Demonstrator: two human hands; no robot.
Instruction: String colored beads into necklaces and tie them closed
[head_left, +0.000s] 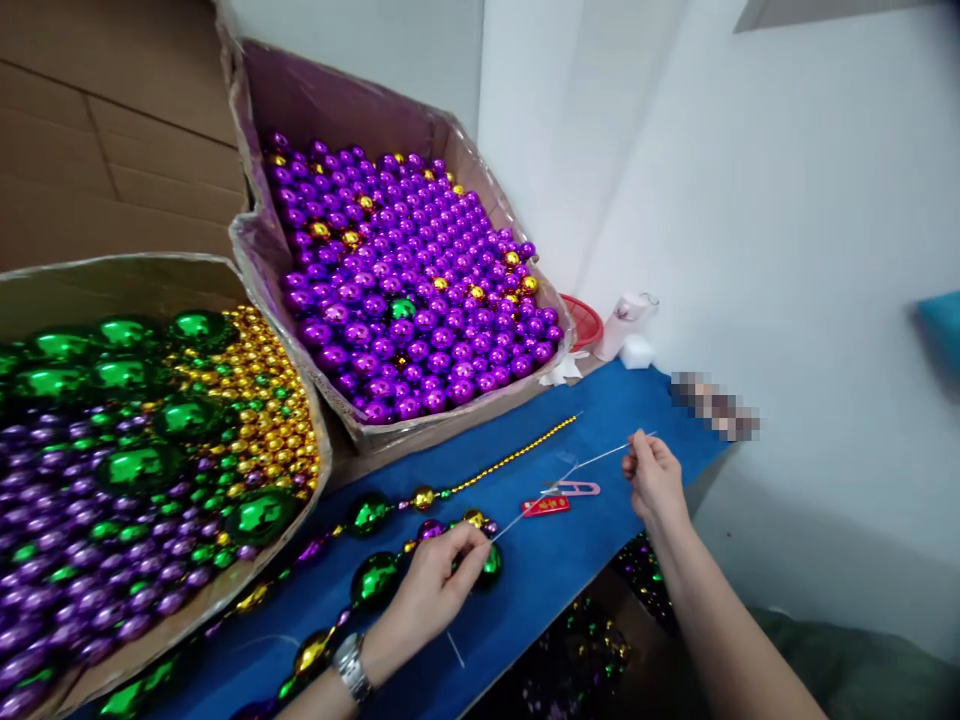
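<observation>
1. The left hand (435,585), low in the centre of the frame, has its fingers pinched shut on the strand of beads (375,575) at its last green bead, where the thin thread (525,510) comes out.
2. The right hand (654,478), right of centre, has its fingers closed on the far end of that thread, which runs taut between the two hands.
3. As far as can be judged, the strand is part-made: large green, gold and purple beads are already strung, running off to the lower left, and bare thread remains ahead.
4. A thin gold bead string (517,455) lies stretched out above the hands, with a pink tool (574,488) and a red tag (546,506) just beside the thread.
5. The blue tabletop (540,590) also carries a box of purple beads (405,290) at upper centre and a box of mixed beads (142,470) at left.
6. White walls meet in a corner behind.
</observation>
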